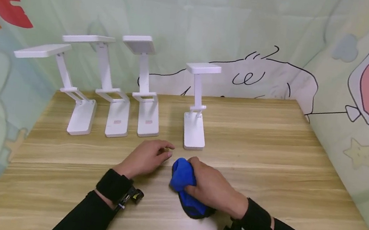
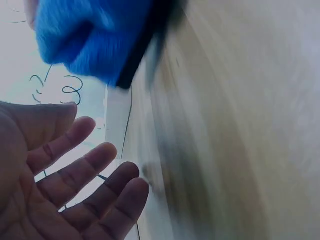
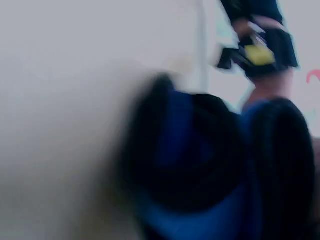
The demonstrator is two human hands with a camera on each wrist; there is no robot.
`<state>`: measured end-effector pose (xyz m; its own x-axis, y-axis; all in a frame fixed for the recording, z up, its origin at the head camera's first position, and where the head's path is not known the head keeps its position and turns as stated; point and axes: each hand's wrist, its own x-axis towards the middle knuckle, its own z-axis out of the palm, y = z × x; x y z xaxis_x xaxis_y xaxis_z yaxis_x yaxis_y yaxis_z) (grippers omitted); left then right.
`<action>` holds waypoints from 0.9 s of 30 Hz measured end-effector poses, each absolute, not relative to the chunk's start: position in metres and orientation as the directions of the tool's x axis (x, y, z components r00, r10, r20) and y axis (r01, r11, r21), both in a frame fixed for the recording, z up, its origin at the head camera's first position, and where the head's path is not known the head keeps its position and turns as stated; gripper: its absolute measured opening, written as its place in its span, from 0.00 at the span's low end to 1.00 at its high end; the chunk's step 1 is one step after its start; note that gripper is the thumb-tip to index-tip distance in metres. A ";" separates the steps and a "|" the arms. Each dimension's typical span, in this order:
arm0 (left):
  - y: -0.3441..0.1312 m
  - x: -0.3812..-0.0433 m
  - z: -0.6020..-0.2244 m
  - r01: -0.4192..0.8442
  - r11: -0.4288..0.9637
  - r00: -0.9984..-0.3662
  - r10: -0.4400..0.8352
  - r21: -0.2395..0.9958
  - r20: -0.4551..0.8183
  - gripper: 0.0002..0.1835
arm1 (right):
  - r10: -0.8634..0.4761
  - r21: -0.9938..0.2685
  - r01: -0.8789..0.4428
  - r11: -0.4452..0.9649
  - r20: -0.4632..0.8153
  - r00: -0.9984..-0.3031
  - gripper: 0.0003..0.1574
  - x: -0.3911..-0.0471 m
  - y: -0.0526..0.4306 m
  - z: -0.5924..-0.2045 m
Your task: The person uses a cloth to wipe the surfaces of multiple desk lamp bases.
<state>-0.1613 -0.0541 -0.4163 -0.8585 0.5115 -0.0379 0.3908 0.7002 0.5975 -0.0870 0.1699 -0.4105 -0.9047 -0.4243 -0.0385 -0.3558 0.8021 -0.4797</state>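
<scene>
My right hand [image 1: 215, 186] grips a bunched blue cloth [image 1: 183, 175] with black edging, low over or on the wooden table. To its left, my left hand [image 1: 144, 158] holds nothing; its fingers are loosely bent and apart from the cloth. In the left wrist view the left hand [image 2: 75, 185] shows its palm and spread fingers, with the fuzzy cloth [image 2: 95, 35] above them. The right wrist view is blurred, with the folded cloth [image 3: 205, 215] filling its lower middle. Just beyond the hands stands a white folding desk lamp [image 1: 194, 130], touched by neither hand.
Several more white desk lamps stand in a row at the back left, among them one lamp [image 1: 148, 119] beside a gap and another [image 1: 82, 116] at the far left. The wood-grain table [image 1: 265, 142] meets a printed fabric backdrop [image 1: 198, 15] behind and at both sides.
</scene>
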 end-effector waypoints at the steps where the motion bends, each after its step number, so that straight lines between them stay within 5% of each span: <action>1: -0.053 -0.164 -0.416 0.405 0.705 -0.855 0.518 0.582 -0.033 0.17 | -0.438 -0.450 -0.378 0.809 -0.033 -0.899 0.39 -0.090 0.176 -0.408; 6: -0.043 -0.178 -0.418 0.516 0.704 -0.812 0.583 0.489 0.019 0.20 | -0.413 -0.269 -0.416 0.869 0.072 -0.908 0.40 -0.099 0.196 -0.410; 12: -0.030 -0.195 -0.419 0.614 0.673 -0.743 0.669 0.413 0.013 0.32 | -0.433 -0.235 -0.457 0.858 0.151 -0.889 0.38 -0.091 0.194 -0.425; 18: -0.024 -0.207 -0.421 0.643 0.681 -0.704 0.706 0.351 -0.081 0.34 | -0.500 -0.121 -0.506 0.854 0.081 -0.863 0.57 -0.085 0.189 -0.431; 22: -0.020 -0.208 -0.421 0.686 0.656 -0.672 0.737 0.315 -0.070 0.31 | -0.524 -0.081 -0.540 0.838 0.161 -0.836 0.44 -0.094 0.197 -0.432; 27: -0.018 -0.202 -0.420 0.714 0.634 -0.656 0.754 0.295 -0.033 0.30 | -0.522 -0.261 -0.525 0.810 0.086 -0.849 0.34 -0.107 0.218 -0.399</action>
<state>-0.2021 -0.0177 -0.4201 -0.6559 0.7541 -0.0331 0.7144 0.6343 0.2954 -0.1067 0.2185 -0.3987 -0.8488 -0.5217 0.0859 -0.5245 0.8104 -0.2612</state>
